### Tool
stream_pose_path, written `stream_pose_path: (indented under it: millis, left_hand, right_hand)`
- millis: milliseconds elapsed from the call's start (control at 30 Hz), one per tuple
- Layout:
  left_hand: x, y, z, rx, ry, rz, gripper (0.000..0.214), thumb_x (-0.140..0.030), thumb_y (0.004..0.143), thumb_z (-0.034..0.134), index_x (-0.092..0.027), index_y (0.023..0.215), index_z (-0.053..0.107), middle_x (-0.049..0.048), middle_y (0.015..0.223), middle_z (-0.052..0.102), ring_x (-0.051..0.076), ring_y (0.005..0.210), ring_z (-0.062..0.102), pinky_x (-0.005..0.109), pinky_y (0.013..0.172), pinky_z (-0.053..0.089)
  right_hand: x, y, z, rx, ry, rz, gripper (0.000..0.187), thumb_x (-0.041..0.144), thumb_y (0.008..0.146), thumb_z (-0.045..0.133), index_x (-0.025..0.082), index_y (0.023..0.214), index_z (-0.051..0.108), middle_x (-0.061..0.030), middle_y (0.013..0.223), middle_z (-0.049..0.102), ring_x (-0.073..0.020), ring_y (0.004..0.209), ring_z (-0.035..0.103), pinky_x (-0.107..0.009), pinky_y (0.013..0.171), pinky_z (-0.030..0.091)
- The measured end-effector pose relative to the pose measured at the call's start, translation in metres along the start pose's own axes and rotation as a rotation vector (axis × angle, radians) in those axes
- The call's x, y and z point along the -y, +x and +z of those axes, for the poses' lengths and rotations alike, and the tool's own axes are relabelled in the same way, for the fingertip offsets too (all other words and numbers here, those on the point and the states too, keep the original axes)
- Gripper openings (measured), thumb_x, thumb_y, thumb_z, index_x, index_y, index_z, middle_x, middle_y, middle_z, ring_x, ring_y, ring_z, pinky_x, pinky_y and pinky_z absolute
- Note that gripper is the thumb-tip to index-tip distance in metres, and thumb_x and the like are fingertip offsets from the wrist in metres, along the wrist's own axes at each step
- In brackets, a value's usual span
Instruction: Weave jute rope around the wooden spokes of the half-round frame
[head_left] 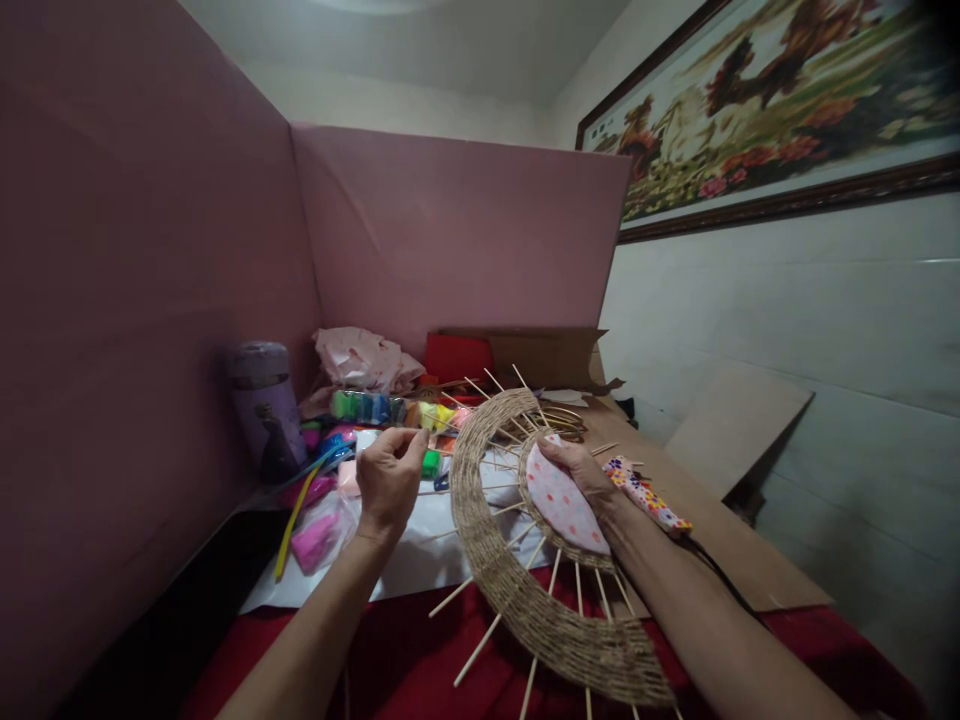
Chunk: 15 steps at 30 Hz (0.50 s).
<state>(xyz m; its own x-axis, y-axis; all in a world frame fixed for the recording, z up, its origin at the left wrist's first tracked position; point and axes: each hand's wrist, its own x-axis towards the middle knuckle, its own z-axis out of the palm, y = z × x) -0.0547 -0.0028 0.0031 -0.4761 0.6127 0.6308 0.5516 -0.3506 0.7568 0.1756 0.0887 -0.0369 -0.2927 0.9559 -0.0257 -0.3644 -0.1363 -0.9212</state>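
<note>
My right hand (576, 465) grips the middle of a woven twine piece (480, 530), thumb lying on its pink spotted fabric centre (559, 500). Thin wooden sticks fan out from that centre, with a broad curved band of brown twine woven across them. The stick ends poke past the band's outer edge. To the left of the band, my left hand (390, 480) is raised with thumb and fingers pinched together. Whatever lies in that pinch, if anything, is too small to make out.
Packs of coloured clay (367, 406) and a pink packet (315, 540) lie behind on white sheeting. A purple tumbler (264, 410) stands at the left. Beside my right forearm is a flower-patterned tool (646, 495) with a dark cord. Pink panels (457, 230) enclose the back and left.
</note>
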Motion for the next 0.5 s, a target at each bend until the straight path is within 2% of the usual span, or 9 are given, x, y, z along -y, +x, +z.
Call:
stream_pose_path:
  millis: [133,300,400,500]
  left_hand:
    - [-0.005,-0.004,-0.001,-0.027,0.307,0.222,0.026,-0.034,0.078,0.053,-0.016,0.065,0.066,0.0016,0.060,0.058,0.012,0.055,0.050,0.023,0.054,0.032]
    - [-0.014,-0.011,-0.001,0.061,0.385,0.359,0.033,-0.037,0.082,0.049,-0.017,0.061,0.065,0.0017,0.057,0.059,0.012,0.056,0.052,0.024,0.055,0.031]
    - [-0.016,-0.011,-0.002,0.132,0.354,0.341,0.040,-0.040,0.083,0.048,-0.017,0.055,0.064,0.0017,0.054,0.057,0.012,0.054,0.051,0.024,0.054,0.030]
    - [-0.014,-0.008,-0.002,0.194,0.235,0.240,0.044,-0.044,0.083,0.046,-0.018,0.053,0.065,0.0021,0.056,0.059,0.012,0.055,0.052,0.024,0.054,0.032]
  right_hand:
    - [0.001,-0.001,0.001,0.004,0.005,-0.012,0.025,0.030,0.062,0.074,0.015,0.060,0.055,0.0012,0.047,0.057,-0.0093,0.039,0.051,-0.019,0.038,0.038]
    - [0.004,-0.005,0.003,-0.018,-0.003,-0.027,0.026,0.029,0.061,0.075,0.015,0.058,0.054,0.0019,0.047,0.056,-0.0084,0.038,0.049,-0.019,0.038,0.037]
    - [0.007,-0.008,0.006,-0.044,-0.004,-0.022,0.026,0.029,0.061,0.074,0.015,0.057,0.053,0.0021,0.046,0.056,-0.0086,0.038,0.048,-0.019,0.038,0.036]
    - [0.009,-0.010,0.008,-0.062,0.034,-0.016,0.024,0.028,0.061,0.074,0.016,0.059,0.053,0.0020,0.046,0.057,-0.0104,0.039,0.051,-0.021,0.041,0.039]
